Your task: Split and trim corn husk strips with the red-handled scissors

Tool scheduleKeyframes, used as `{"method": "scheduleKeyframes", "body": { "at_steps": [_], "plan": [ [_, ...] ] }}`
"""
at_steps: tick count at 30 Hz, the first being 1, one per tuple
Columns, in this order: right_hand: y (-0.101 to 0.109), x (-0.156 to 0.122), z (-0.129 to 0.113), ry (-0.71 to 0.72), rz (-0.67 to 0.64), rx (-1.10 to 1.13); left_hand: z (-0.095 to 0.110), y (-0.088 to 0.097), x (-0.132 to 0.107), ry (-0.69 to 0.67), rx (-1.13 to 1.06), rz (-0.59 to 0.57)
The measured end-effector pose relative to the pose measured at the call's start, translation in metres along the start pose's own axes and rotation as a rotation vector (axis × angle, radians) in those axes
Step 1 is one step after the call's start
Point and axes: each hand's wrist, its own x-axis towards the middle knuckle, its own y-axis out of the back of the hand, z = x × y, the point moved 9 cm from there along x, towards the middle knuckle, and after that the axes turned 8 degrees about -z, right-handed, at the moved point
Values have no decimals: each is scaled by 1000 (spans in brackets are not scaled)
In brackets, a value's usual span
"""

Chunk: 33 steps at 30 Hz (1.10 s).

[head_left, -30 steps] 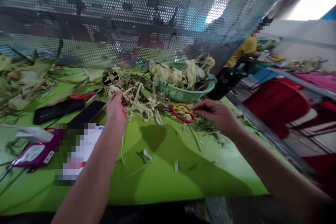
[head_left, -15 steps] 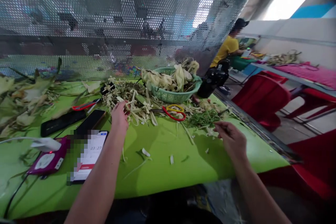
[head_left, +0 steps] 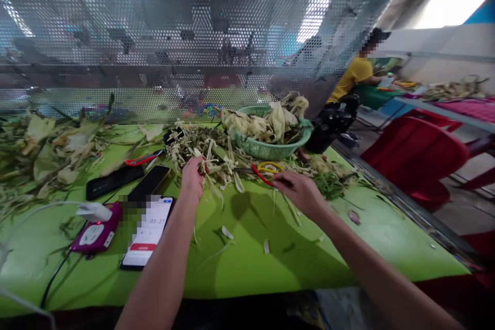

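At the front of a heap of shredded dried husk (head_left: 193, 140), my left hand (head_left: 192, 179) is closed around pale husk strips (head_left: 212, 188), some of which hang below its fingers. My right hand (head_left: 300, 193) is over the table with its fingertips pressed together, just in front of the scissors (head_left: 262, 175) with one red and one yellow handle. Its fingers cover part of the red handle; whether they grip it or something small cannot be made out. To the right of this hand sits a clump of green shreds (head_left: 328, 185).
A green basket (head_left: 266, 150) full of husks stands behind the scissors. On the left are husk leaves (head_left: 48, 154), a red cutter (head_left: 145, 159), dark phones (head_left: 150, 183), a lit phone (head_left: 149, 237) and a purple charging box (head_left: 95, 234). A perforated screen (head_left: 162, 26) backs the table; a person (head_left: 353, 75) sits beyond.
My right hand has moved left from the green shreds to the scissors' handles. My left hand stays at the husk heap. The view has shifted left.
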Motion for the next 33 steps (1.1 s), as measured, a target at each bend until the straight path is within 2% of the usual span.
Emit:
{"method": "scheduleKeyframes", "body": {
  "at_steps": [2,6,12,19,23,27,30,33],
  "plan": [
    [-22,23,-19,64,-120,-90,0,-2,0,9,-3,-10],
    [-50,51,-35,101,-161,-145,3,-6,-4,15,-13,-21],
    [-54,80,-38,77,-73,-186,22,-4,-11,-21,-71,29],
    [-63,110,-46,212,-151,27,54,4,-20,-133,-228,129],
    [-46,116,-52,196,-106,245,61,7,-25,-150,-258,166],
    [-9,125,-61,141,87,511,52,1,-29,-80,-275,149],
    [9,143,-72,170,208,611,44,-3,-30,-37,-281,144],
    [12,171,-80,213,292,677,39,-2,-29,-25,-275,148]
  ]
}}
